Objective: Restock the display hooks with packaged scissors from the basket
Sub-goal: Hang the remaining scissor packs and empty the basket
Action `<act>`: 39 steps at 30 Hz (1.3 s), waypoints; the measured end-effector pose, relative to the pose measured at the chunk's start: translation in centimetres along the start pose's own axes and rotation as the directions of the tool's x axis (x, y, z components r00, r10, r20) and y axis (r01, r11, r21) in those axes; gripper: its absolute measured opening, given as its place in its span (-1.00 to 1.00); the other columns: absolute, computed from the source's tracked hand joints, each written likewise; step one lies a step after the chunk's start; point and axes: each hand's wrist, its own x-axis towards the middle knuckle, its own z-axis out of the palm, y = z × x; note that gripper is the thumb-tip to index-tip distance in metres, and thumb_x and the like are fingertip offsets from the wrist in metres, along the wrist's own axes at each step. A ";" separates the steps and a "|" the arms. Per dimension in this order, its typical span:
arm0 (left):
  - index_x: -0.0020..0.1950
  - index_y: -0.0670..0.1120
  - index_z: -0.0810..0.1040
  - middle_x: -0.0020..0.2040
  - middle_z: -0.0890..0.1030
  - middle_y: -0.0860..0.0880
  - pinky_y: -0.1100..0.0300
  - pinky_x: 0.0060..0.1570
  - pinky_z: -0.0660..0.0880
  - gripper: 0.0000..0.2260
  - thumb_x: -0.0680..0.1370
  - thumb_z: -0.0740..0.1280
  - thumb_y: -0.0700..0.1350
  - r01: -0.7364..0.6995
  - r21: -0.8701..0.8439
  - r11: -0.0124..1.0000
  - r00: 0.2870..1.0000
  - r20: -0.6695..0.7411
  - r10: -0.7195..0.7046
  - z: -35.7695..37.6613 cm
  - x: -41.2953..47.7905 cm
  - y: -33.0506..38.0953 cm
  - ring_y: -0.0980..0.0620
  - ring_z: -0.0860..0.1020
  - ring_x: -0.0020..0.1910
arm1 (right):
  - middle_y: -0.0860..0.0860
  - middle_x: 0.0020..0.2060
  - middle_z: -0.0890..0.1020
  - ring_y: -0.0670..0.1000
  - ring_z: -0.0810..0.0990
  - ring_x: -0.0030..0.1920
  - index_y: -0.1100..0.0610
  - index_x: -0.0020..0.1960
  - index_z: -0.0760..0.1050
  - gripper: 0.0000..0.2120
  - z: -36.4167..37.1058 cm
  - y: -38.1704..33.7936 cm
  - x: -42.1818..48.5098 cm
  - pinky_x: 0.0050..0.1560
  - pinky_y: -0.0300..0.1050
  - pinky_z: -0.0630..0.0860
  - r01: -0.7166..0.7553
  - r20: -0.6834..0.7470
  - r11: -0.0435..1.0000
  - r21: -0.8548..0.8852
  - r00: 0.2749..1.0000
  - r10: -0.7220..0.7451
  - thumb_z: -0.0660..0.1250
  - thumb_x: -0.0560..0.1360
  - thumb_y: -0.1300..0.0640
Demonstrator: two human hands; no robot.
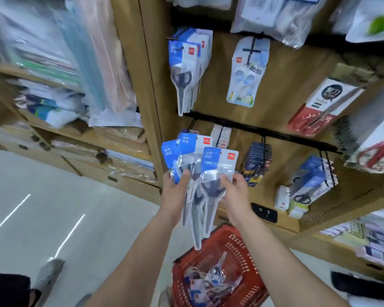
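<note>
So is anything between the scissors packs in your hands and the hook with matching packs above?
Nothing visible does. The held scissors packs are below the hung packs, with wooden board and a black rail behind the gap.

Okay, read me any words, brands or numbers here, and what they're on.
"deli", seemingly mirrored: red square on the scissors pack in the right hand.
Same on the scissors packs in the left hand.
Characters on their blue headers: too blurred.
Number on the white box: too blurred.
Everything else: unreadable.
</note>
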 end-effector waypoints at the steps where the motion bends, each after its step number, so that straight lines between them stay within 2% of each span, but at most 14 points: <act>1: 0.40 -0.02 0.50 0.24 0.69 0.01 -0.13 0.35 0.52 -0.64 0.63 0.40 0.03 -0.007 0.032 0.999 1.000 -0.001 0.007 -0.9 0.9 0.9 0.00 0.66 0.24 | 0.06 0.06 0.71 0.16 0.69 0.11 0.08 0.17 0.53 -0.89 0.8 -0.7 0.0 0.18 0.18 0.60 0.015 -0.016 1.000 0.008 1.000 -0.015 0.30 0.67 0.12; 3: 0.37 0.01 0.51 0.24 0.68 0.04 -0.02 0.34 0.52 -0.70 0.65 0.37 0.01 -0.020 0.049 0.999 1.000 0.007 0.020 -2.4 2.2 2.8 0.09 0.65 0.20 | 0.03 0.05 0.71 0.11 0.69 0.09 0.07 0.14 0.54 -0.92 2.3 -2.2 0.1 0.14 0.13 0.60 0.059 -0.033 0.998 0.013 0.998 -0.059 0.30 0.67 0.13; 7: 0.36 0.03 0.48 0.22 0.66 0.05 0.02 0.25 0.52 -0.73 0.67 0.35 0.01 -0.019 0.038 0.999 1.000 0.026 0.018 -4.3 4.6 6.0 0.07 0.63 0.19 | -0.05 -0.05 0.67 -0.21 0.68 -0.20 0.09 0.11 0.51 -0.93 5.4 -5.6 0.9 -0.20 -0.27 0.57 0.172 -0.026 0.985 0.002 0.985 -0.172 0.29 0.66 0.21; 10: 0.34 -0.01 0.51 0.17 0.69 0.02 0.02 0.22 0.55 -0.74 0.67 0.35 0.01 -0.050 0.014 0.999 0.999 0.004 0.050 -5.0 6.1 7.8 0.01 0.65 0.18 | -0.02 -0.03 0.71 -0.13 0.70 -0.13 0.04 0.07 0.52 -0.97 8.0 -8.3 1.5 -0.12 -0.17 0.58 0.240 0.020 0.970 -0.036 0.971 -0.239 0.36 0.64 0.11; 13: 0.28 0.07 0.52 0.13 0.70 0.08 -0.01 0.22 0.54 -0.77 0.65 0.37 0.07 -0.070 0.007 0.998 0.997 -0.015 0.070 -5.8 7.5 9.2 0.05 0.65 0.16 | 0.01 -0.07 0.71 -0.03 0.68 -0.12 0.07 0.01 0.53 -0.86 10.4 -10.5 2.6 -0.07 -0.04 0.58 0.312 0.026 0.944 -0.111 0.950 -0.311 0.40 0.61 0.00; 17: 0.29 0.05 0.47 0.10 0.64 0.14 0.20 -0.02 0.45 -0.80 0.68 0.34 0.01 -0.098 -0.015 0.995 0.995 -0.014 0.098 -6.5 8.9 11.3 0.19 0.59 0.10 | 0.24 -0.06 0.65 0.05 0.58 -0.14 0.17 -0.04 0.49 -0.69 13.2 -13.6 4.8 -0.04 0.07 0.54 0.386 -0.010 0.913 -0.131 0.921 -0.391 0.41 0.57 -0.09; 19: 0.30 0.06 0.48 0.11 0.66 0.13 0.15 0.04 0.47 -0.79 0.68 0.34 0.00 -0.114 -0.010 0.993 0.993 -0.018 0.113 -6.8 9.7 12.0 0.18 0.60 0.10 | 0.27 -0.05 0.64 0.05 0.57 -0.15 0.21 -0.06 0.46 -0.63 14.5 -15.2 6.4 -0.01 0.18 0.58 0.418 -0.053 0.897 -0.143 0.902 -0.429 0.41 0.53 -0.11; 21: 0.31 0.04 0.49 0.12 0.67 0.10 0.10 0.11 0.50 -0.78 0.67 0.34 0.00 -0.121 -0.014 0.993 0.992 -0.036 0.120 -7.1 10.4 12.7 0.12 0.62 0.13 | 0.21 -0.13 0.64 0.03 0.59 -0.16 0.15 -0.13 0.44 -0.70 15.8 -16.7 8.2 -0.02 0.20 0.60 0.436 -0.090 0.891 -0.126 0.889 -0.448 0.42 0.54 -0.06; 23: 0.29 0.02 0.49 0.11 0.66 0.07 0.12 0.08 0.51 -0.79 0.68 0.34 0.00 -0.125 -0.019 0.992 0.991 -0.041 0.124 -7.4 11.2 13.0 0.09 0.62 0.12 | 0.14 -0.15 0.65 -0.01 0.62 -0.16 0.11 -0.11 0.46 -0.78 16.9 -18.1 9.5 -0.11 0.04 0.58 0.446 -0.108 0.888 -0.114 0.883 -0.457 0.40 0.59 0.01; 26: 0.23 0.03 0.49 0.08 0.66 0.05 0.14 0.02 0.54 -0.85 0.68 0.34 -0.01 -0.134 -0.023 0.991 0.990 -0.035 0.133 -7.8 11.7 13.5 0.09 0.64 0.07 | -0.02 -0.11 0.67 -0.15 0.66 -0.10 0.16 0.00 0.48 -0.81 17.9 -19.2 11.3 -0.22 -0.31 0.55 0.451 -0.098 0.881 -0.145 0.879 -0.466 0.38 0.63 0.03; 28: 0.18 0.07 0.48 0.06 0.65 0.06 0.15 -0.01 0.54 -0.89 0.67 0.34 -0.01 -0.139 -0.018 0.990 0.990 -0.028 0.138 -8.1 12.0 13.6 0.10 0.63 0.06 | -0.08 -0.07 0.67 -0.16 0.68 -0.03 0.18 0.05 0.50 -0.78 18.3 -19.8 12.1 -0.21 -0.30 0.57 0.447 -0.092 0.880 -0.158 0.881 -0.464 0.38 0.63 0.02; 30: 0.15 0.09 0.48 0.06 0.65 0.06 0.14 0.01 0.55 -0.92 0.67 0.34 -0.01 -0.147 -0.009 0.989 0.989 -0.030 0.147 -8.3 12.3 13.7 0.09 0.63 0.07 | -0.10 -0.06 0.68 -0.21 0.69 -0.07 0.15 0.05 0.50 -0.81 18.6 -20.0 12.4 -0.28 -0.34 0.57 0.438 -0.084 0.885 -0.156 0.887 -0.454 0.39 0.62 0.02; 34: 0.24 0.08 0.52 0.10 0.70 0.05 -0.10 0.25 0.57 -0.83 0.66 0.36 0.04 -0.128 -0.007 0.992 0.991 -0.034 0.127 -8.6 12.8 13.5 0.01 0.67 0.13 | -0.15 -0.09 0.65 -0.37 0.64 -0.22 0.15 0.07 0.49 -0.82 18.6 -19.5 12.8 -0.37 -0.45 0.49 0.440 -0.076 0.885 -0.155 0.888 -0.454 0.38 0.63 0.04; 39: 0.25 0.12 0.50 0.14 0.67 0.06 -0.15 0.31 0.53 -0.80 0.65 0.36 0.09 -0.110 0.007 0.994 0.993 -0.038 0.110 -8.5 13.0 13.4 0.03 0.64 0.16 | -0.13 -0.05 0.65 -0.28 0.65 -0.13 0.13 0.05 0.48 -0.82 18.8 -19.5 13.3 -0.37 -0.46 0.48 0.446 -0.081 0.879 -0.165 0.883 -0.463 0.39 0.62 0.03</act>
